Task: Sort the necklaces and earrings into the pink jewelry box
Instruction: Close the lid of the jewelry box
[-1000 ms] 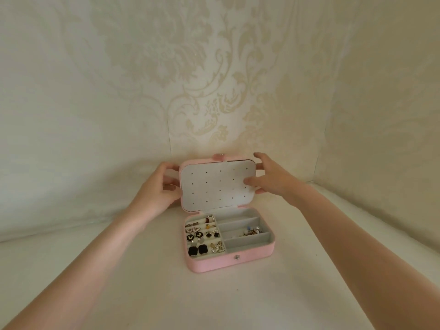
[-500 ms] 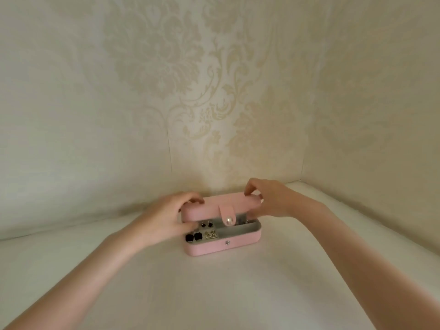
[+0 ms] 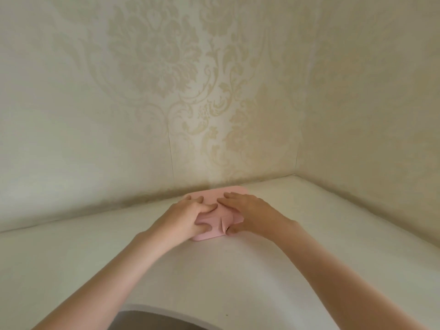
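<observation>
Now my left hand (image 3: 190, 216) and right hand (image 3: 247, 211) both lie on the closed lid of the pink jewelry box (image 3: 214, 198), which sits on the desk (image 3: 309, 258) at about twelve o'clock, near the wall. The clasp tab (image 3: 223, 226) at the box's six o'clock edge looks unfastened, so I judge the lid could spring up and spill the jewelry if I let go. My left grip is released, fingers pressing; my right thumb and fingers pinch that tab.
</observation>
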`<state>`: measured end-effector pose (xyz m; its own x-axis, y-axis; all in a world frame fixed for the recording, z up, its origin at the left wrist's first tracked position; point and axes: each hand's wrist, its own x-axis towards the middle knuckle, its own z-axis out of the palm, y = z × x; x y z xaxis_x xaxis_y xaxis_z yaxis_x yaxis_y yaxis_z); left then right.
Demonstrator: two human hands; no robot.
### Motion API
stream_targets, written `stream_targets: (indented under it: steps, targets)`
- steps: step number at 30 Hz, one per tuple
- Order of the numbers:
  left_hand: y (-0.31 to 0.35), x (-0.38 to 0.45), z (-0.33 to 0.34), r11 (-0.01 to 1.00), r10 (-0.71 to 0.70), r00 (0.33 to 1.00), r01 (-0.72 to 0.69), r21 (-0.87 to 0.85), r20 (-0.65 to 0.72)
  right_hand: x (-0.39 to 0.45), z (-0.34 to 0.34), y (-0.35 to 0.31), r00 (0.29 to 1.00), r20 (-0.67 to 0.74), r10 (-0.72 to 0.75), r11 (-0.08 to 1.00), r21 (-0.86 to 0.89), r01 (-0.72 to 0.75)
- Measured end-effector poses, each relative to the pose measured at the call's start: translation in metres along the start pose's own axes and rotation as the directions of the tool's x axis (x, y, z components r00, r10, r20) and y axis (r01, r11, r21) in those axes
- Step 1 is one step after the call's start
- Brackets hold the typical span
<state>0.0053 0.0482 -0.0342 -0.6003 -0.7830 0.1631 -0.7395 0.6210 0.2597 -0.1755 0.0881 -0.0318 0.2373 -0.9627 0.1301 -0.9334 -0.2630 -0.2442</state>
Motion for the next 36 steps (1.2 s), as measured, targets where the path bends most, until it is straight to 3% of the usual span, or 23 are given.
stream_targets:
  steps: [11, 19, 24, 29, 33, 36]
  targets:
    - [0.001, 0.001, 0.002, 0.997, 0.036, 0.999, -0.035, 0.072, -0.019, -0.002, -0.003, -0.010, 0.998, -0.044, 0.051, 0.990, -0.130, -0.056]
    - [0.001, 0.000, 0.002, 0.997, 0.029, 0.999, -0.028, 0.078, -0.016, 0.000, 0.000, -0.014, 0.986, -0.038, 0.163, 0.986, 0.041, -0.161]
    - [-0.001, 0.000, -0.001, 0.999, 0.030, 1.000, -0.030, -0.014, 0.003, -0.002, 0.004, -0.013, 0.988, -0.053, 0.145, 0.989, 0.045, -0.143]
    - [-0.003, 0.007, 0.002, 0.995, 0.005, 1.000, -0.007, -0.096, -0.026, -0.002, -0.005, 0.001, 0.994, 0.069, 0.087, 0.994, -0.066, -0.083]
    - [0.014, 0.031, 0.013, 0.985, 0.018, 0.998, -0.029, -0.171, -0.065, -0.004, -0.021, 0.020, 0.986, 0.040, 0.163, 0.980, -0.124, -0.157]
    - [0.038, 0.062, 0.021, 0.991, 0.071, 0.996, -0.076, -0.114, -0.054, -0.004, -0.035, 0.047, 0.967, -0.018, 0.253, 0.944, -0.216, -0.250]
